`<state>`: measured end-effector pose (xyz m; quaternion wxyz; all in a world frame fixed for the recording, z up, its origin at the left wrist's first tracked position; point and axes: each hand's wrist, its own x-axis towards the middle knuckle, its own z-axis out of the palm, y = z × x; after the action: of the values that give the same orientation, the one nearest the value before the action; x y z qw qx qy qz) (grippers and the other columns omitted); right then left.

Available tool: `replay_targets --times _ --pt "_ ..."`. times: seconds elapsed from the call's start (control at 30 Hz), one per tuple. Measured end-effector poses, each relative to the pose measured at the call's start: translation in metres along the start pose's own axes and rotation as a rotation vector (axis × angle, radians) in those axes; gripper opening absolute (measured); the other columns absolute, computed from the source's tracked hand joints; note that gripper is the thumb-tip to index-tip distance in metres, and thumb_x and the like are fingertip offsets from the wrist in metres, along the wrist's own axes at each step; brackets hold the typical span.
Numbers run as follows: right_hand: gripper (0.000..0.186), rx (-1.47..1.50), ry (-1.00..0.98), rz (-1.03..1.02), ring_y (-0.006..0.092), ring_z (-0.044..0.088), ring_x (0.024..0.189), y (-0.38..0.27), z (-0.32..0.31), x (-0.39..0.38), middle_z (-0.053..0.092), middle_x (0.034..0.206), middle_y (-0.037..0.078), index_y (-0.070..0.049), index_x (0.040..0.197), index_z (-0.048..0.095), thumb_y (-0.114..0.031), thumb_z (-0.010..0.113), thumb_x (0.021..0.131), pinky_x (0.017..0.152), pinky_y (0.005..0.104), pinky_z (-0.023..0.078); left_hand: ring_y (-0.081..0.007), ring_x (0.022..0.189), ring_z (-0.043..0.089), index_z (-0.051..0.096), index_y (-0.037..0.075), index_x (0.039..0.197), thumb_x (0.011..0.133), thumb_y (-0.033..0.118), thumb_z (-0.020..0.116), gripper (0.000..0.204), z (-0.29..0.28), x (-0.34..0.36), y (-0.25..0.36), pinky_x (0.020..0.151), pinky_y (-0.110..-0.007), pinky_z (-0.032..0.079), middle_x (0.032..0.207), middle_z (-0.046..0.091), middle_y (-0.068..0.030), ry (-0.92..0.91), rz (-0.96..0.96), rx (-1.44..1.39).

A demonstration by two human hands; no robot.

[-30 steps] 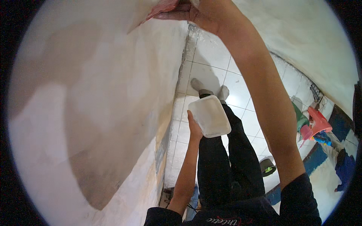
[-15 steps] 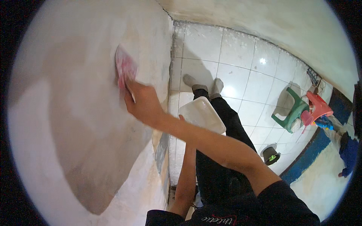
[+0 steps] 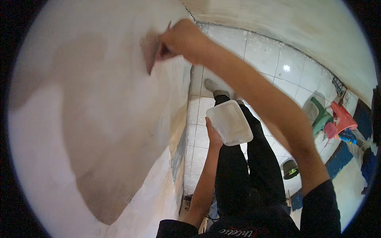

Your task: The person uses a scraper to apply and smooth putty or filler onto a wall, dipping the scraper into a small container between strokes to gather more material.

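My right hand (image 3: 180, 39), blurred by motion, is closed on a thin, pinkish scraper (image 3: 152, 57) held against or very close to the pale, patchy wall (image 3: 111, 99) on my left. My left hand (image 3: 213, 133) grips the side of a white rectangular plastic tub (image 3: 232, 121) held in front of my legs. The tub's inside looks whitish; what it contains is hard to tell.
White floor tiles (image 3: 262, 53) lie below, where my socked feet stand beside the wall's foot. At the right are a green plastic stool (image 3: 322, 119), a red one (image 3: 343, 117), a dark bucket (image 3: 289, 168), dark blue cloth (image 3: 369, 164) and another pale wall (image 3: 317, 23).
My right hand with the scraper came down the wall from the top, then moved up and rightward again. My left hand and the tub have shifted slightly right.
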<state>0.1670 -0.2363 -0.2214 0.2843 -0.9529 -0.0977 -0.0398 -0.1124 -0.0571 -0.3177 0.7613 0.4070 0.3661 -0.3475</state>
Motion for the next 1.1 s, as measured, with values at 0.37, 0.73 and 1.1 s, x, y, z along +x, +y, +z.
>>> replay_targets --times 0.37,0.73,1.1 --pt "0.017 1.649 0.241 0.651 0.0283 0.06 0.072 0.023 -0.148 0.054 0.054 0.087 0.018 0.011 0.093 0.051 -0.005 0.045 0.09 0.065 0.039 0.06 -0.0258 0.119 0.048 0.039 0.002 0.134 0.092 0.062 0.033 0.073 0.016 -0.009 0.011 0.102 -0.038 0.037 0.128 0.049 -0.0135 0.028 -0.007 0.036" --pt "0.039 0.914 0.602 0.456 0.0311 0.066 0.088 -0.126 0.022 -0.043 0.066 0.096 0.02 -0.006 0.117 0.06 -0.001 0.056 0.078 0.074 0.0334 0.052 -0.0246 0.119 0.045 0.04 0.005 0.134 0.093 0.061 0.034 0.07 -0.032 0.007 -0.011 0.102 -0.038 0.035 0.129 0.049 -0.0125 0.065 -0.021 0.041" --pt "0.013 1.36 -0.11 0.952 0.018 0.064 0.063 -0.081 0.072 -0.108 0.068 0.081 0.011 -0.001 0.081 0.065 -0.01 0.057 0.083 0.053 0.0316 0.049 -0.0278 0.119 0.046 0.037 0.003 0.135 0.095 0.057 0.033 0.067 -0.008 0.005 -0.01 0.103 -0.039 0.035 0.129 0.049 -0.0142 0.077 0.042 0.087"
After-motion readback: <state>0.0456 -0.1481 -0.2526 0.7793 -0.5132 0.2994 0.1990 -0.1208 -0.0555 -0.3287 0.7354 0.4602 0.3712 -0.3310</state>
